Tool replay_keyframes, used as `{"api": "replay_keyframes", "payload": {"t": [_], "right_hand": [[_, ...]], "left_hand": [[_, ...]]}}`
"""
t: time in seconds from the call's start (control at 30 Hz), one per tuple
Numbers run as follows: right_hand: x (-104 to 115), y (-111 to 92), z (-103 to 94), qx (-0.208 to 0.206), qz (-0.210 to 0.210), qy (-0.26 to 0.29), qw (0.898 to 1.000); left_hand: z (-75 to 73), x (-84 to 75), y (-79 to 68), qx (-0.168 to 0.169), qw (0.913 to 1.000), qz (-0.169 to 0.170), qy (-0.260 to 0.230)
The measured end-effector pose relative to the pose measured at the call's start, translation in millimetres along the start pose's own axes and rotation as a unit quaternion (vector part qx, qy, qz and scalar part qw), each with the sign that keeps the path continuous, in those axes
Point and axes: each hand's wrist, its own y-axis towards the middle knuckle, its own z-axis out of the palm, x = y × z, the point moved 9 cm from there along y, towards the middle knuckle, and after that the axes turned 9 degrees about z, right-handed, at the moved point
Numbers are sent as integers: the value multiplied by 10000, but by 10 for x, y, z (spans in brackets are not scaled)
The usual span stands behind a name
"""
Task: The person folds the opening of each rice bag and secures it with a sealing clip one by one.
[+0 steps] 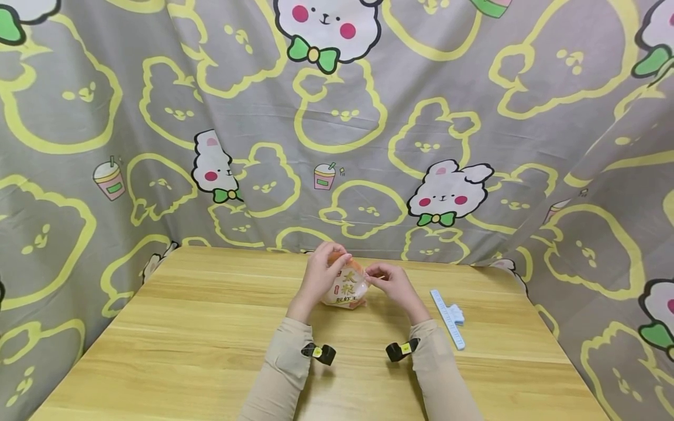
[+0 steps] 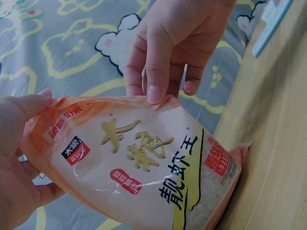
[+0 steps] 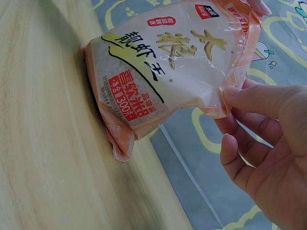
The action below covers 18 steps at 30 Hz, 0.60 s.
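Note:
A small bag of rice (image 1: 348, 286), white and orange with gold characters, stands on the wooden table between both hands. Rice grains show through the clear part near its base in the left wrist view. The left hand (image 1: 319, 273) pinches the bag's top left corner, thumb in front and fingers behind. At the top right edge, the right hand (image 3: 268, 129) pinches the film between thumb and forefinger, its other fingers loosely bent. To the right of the right hand lies a light blue bag clip (image 1: 449, 318), apart from both hands.
The wooden table (image 1: 210, 327) reaches back to a grey curtain (image 1: 253, 117) with yellow outlines and white cartoon animals, which hangs behind and on both sides. Black cameras (image 1: 322, 353) are strapped at both wrists over beige sleeves (image 1: 284, 362).

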Motion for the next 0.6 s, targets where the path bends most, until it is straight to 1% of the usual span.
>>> {"api": "replay_keyframes", "payload": {"t": [0.2,0.4,0.6], "right_hand": [[-19,9,7,21,26,33,10000],[-15,11,13,51,-120,124,9998],[-6,12,6,-34,-226,-13,9997]], "left_hand": [[-1,-7,0,-7,10000,10,-29],[7,1,1,37,10000,-33,-54],[2,-4,1,59,10000,-9,28]]}}
